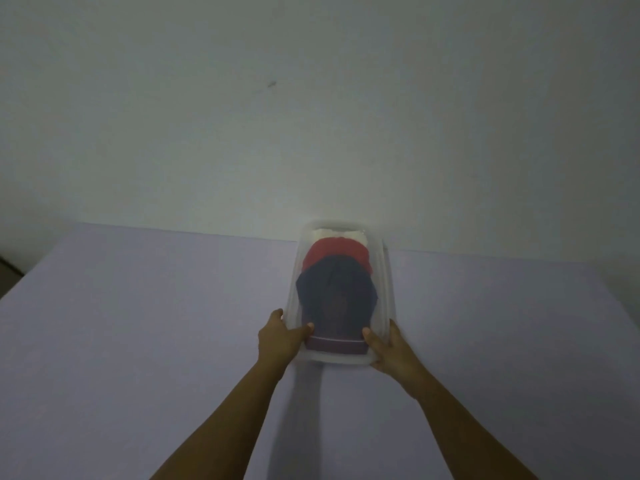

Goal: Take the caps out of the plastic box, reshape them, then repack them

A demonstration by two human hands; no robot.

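Note:
A clear plastic box (385,292) with its lid on lies lengthwise on the lilac table, its far end at the wall. Through the lid I see a navy cap (334,303) nearest me, a red cap (332,252) behind it and a white cap (337,234) at the far end. My left hand (278,336) grips the box's near left corner, thumb on the lid. My right hand (388,348) grips the near right corner the same way.
The lilac table (138,323) stretches wide on both sides and toward me. A plain pale wall (311,116) rises right behind the table's far edge. A dark object shows at the far left edge (8,266).

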